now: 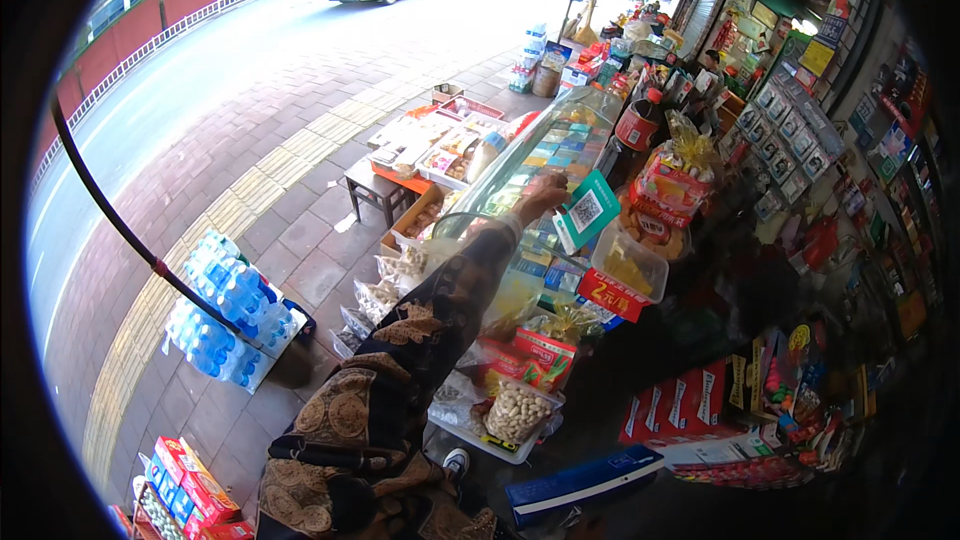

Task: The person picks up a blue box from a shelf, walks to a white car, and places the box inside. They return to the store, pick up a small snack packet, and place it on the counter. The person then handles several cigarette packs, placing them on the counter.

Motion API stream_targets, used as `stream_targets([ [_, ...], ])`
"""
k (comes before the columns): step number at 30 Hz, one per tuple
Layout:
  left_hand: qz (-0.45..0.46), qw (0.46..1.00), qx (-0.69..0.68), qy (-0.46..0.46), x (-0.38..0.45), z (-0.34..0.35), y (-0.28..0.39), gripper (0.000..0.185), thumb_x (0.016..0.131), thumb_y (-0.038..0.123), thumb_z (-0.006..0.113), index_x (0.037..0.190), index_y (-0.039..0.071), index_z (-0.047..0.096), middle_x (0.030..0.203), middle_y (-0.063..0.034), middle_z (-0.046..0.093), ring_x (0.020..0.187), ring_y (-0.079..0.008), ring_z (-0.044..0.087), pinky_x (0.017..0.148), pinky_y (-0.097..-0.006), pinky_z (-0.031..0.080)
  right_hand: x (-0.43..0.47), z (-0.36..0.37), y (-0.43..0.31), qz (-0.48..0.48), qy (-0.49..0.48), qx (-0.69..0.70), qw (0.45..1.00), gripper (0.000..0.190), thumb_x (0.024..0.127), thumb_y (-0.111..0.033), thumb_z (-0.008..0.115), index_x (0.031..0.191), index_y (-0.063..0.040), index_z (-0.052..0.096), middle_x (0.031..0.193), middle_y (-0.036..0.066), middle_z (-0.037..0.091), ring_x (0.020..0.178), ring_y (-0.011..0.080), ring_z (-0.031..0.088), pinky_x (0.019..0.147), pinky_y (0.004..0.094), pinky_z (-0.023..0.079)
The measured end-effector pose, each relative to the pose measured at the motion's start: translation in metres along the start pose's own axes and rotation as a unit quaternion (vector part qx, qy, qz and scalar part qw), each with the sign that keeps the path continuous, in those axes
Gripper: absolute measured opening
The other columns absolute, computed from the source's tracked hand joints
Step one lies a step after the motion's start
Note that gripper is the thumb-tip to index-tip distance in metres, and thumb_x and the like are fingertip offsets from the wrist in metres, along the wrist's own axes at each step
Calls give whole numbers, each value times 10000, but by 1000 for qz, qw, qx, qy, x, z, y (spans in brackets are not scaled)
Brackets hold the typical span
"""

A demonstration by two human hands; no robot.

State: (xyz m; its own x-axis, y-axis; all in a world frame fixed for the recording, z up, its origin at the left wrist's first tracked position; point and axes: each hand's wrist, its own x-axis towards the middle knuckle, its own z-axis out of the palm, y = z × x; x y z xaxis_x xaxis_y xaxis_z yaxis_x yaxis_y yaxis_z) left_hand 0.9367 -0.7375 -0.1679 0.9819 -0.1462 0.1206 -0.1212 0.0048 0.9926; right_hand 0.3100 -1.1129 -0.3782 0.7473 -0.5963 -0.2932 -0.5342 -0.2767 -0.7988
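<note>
A patterned dark sleeve reaches up over a glass display case (576, 116) filled with rows of small packs. At its end one hand (545, 197), whose side I cannot settle with certainty but which looks like my left hand, rests at the case top with curled fingers. Just right of its fingers stands a green card with a printed code (592, 211); whether the fingers touch it is unclear. A clear plastic tub of yellow items (630, 262) is beyond the card, with a red price sign (611, 294) on its front. My right hand is out of view.
Bagged peanuts (517, 411) and red packets sit below the case. Wrapped water bottles (232, 315) stand on the pavement at left, by a curved dark pole (105, 191). A long blue box (583, 481) lies low in front. Trays of packaged food (457, 146) stand on a stool.
</note>
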Motion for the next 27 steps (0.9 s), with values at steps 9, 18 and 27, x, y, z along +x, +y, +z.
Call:
stream_targets([
  [9, -62, 993, -40, -92, -1, -30, -16, 277, 862, 134, 662, 1092, -19, 639, 926, -109, 693, 720, -171, 713, 621, -278, 590, 42, 14, -66, 27, 2, -40, 999, 460, 878, -171, 619, 1257, 77, 531, 1172, 213, 613, 1032, 279, 550, 911, 391, 439],
  [18, 380, 809, 436, -107, -3, -96, 0, 306, 756, 205, 792, 1029, 86, 723, 939, -85, 681, 922, -272, 650, 825, -390, 513, 12, 17, -135, 20, -9, -55, 998, 426, 829, -162, 623, 1179, 79, 587, 1127, 210, 628, 995, 254, 577, 878, 391, 456],
  [27, 79, 994, -6, -81, 25, 43, 103, 294, 902, 141, 685, 1103, -51, 589, 981, -169, 656, 793, -283, 713, 709, -359, 620, 3, 15, -138, -94, -56, 197, 974, 334, 822, -113, 600, 1077, 101, 625, 1017, 161, 661, 916, 179, 565, 820, 347, 482],
])
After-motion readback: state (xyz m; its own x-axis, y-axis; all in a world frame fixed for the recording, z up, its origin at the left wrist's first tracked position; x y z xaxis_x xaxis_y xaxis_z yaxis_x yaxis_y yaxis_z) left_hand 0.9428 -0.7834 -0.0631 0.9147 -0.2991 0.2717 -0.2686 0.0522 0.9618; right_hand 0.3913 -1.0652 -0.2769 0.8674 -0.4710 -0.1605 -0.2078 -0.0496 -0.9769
